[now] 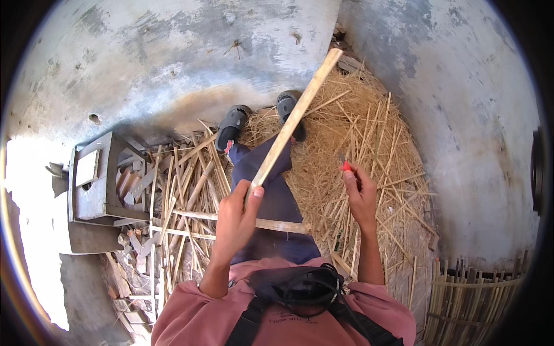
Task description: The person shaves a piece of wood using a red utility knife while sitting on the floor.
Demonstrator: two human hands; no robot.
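My left hand (pixel 236 216) is closed round the lower end of a long, flat bamboo strip (pixel 297 112). The strip slants up and away to the right, above my legs and past my shoes. In my right hand (pixel 362 193), fingers pinched together, is a small red-handled tool (pixel 347 166) with a short dark tip. Its kind is hard to make out, and it is apart from the strip. Another bamboo strip (pixel 283 225) lies across my lap, partly behind my left hand.
Fine shavings (pixel 329 121) and scattered bamboo sticks (pixel 187 190) cover the floor around my legs. A wooden box (pixel 92 199) with openings stands at the left. Bare plastered walls (pixel 173 52) rise ahead and at the right. A slatted bamboo basket or fence (pixel 470 305) is at the lower right.
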